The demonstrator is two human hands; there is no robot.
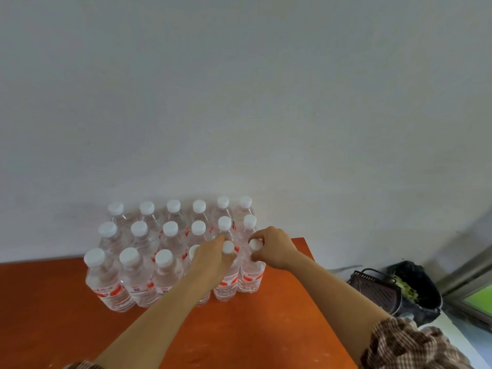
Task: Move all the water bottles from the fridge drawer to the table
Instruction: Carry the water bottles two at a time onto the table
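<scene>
A: Hands first?
B: The left hand point(213, 258) has its fingers curled round the neck of a front-row bottle point(226, 284). The right hand point(274, 249) pinches the white cap of the end bottle point(251, 279) just beside it.
A: Are they lifted?
B: Cannot tell; the bases look level with the row.
A: Where are the others?
B: The water bottles point(138, 251) stand upright in three rows of six on the orange bench point(53, 315), against the wall point(239, 102). There is a black bin point(415, 288) off to the right.
</scene>
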